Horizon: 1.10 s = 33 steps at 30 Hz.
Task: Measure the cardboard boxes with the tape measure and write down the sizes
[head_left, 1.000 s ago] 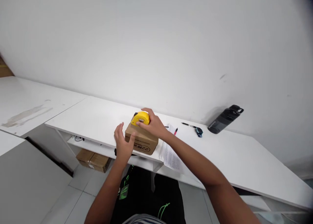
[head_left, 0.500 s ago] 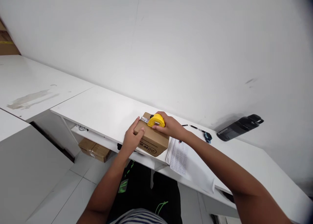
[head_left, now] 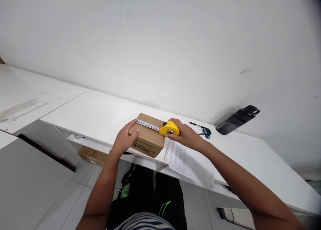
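Note:
A brown cardboard box [head_left: 147, 138] with dark printing on its front side rests on the white desk. My right hand [head_left: 182, 133] is closed around a yellow tape measure [head_left: 169, 128] at the box's right end. Its pale blade [head_left: 147, 125] is drawn out across the top face, with the numbers facing up. My left hand [head_left: 126, 136] grips the left end of the box, thumb on top, and its fingertips lie at the end of the blade.
Printed sheets [head_left: 180, 159] lie right of the box. Behind them are a pen [head_left: 197, 124] and a dark watch-like item [head_left: 207, 132]. A black bottle [head_left: 237, 120] stands near the wall. Another cardboard box [head_left: 91, 155] sits under the desk.
My right hand has moved right with the tape measure, and more of the blade now shows across the box. My left hand stays at the box's left end. The view has shifted slightly.

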Each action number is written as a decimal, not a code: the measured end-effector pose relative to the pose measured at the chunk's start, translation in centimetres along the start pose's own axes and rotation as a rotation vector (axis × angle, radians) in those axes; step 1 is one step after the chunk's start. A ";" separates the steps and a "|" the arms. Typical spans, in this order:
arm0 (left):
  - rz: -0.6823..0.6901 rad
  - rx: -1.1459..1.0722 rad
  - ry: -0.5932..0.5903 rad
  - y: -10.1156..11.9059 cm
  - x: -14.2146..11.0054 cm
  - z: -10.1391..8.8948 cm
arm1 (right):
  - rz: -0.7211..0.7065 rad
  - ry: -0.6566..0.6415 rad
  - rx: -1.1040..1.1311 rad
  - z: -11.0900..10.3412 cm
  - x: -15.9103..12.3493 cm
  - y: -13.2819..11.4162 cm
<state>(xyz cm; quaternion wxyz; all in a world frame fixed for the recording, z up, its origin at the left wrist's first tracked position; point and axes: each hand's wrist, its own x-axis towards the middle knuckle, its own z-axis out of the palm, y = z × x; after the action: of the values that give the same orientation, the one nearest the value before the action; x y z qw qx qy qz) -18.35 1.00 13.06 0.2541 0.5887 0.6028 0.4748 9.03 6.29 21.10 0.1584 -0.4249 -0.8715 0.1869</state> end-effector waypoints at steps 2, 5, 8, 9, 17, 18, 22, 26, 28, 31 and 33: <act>-0.007 -0.015 0.007 -0.1 0.0 0.1 | 0.014 0.030 0.006 -0.2 -1.1 1.1; -0.051 -0.042 0.026 -0.2 -0.2 0.4 | 0.031 0.060 0.029 0.0 -2.2 2.0; -0.086 -0.073 0.048 0.0 -0.4 0.7 | 0.045 0.059 0.042 0.2 -2.7 2.2; -0.091 -0.093 0.053 0.1 -0.5 0.8 | 0.044 0.061 0.038 0.3 -2.8 2.2; -0.113 -0.361 0.127 -0.3 -0.5 2.1 | 0.032 0.085 0.015 0.4 -3.1 2.4; -0.119 -0.386 0.135 -0.4 -0.4 2.2 | 0.037 0.088 0.012 0.4 -3.0 2.3; -0.127 -0.395 0.161 -0.6 -0.2 2.4 | 0.060 0.102 -0.009 0.5 -2.7 2.1; -0.149 -0.322 0.208 0.4 -1.1 3.0 | 0.116 0.122 -0.003 0.6 -1.6 2.8; -0.185 -0.269 0.216 1.1 -2.9 4.0 | 0.123 0.154 0.029 0.7 -0.6 3.4; -0.214 -0.212 0.147 2.1 -6.6 5.5 | 0.095 0.302 0.064 0.8 1.0 3.6; -0.158 -0.191 0.138 2.4 -8.3 5.8 | 0.078 0.414 0.102 0.8 1.9 2.8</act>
<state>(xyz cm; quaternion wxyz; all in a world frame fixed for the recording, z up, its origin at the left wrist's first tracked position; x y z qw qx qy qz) -10.71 -5.67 10.63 0.3033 0.4785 0.6153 0.5481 9.52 9.24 19.30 0.3480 -0.4790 -0.7926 0.1458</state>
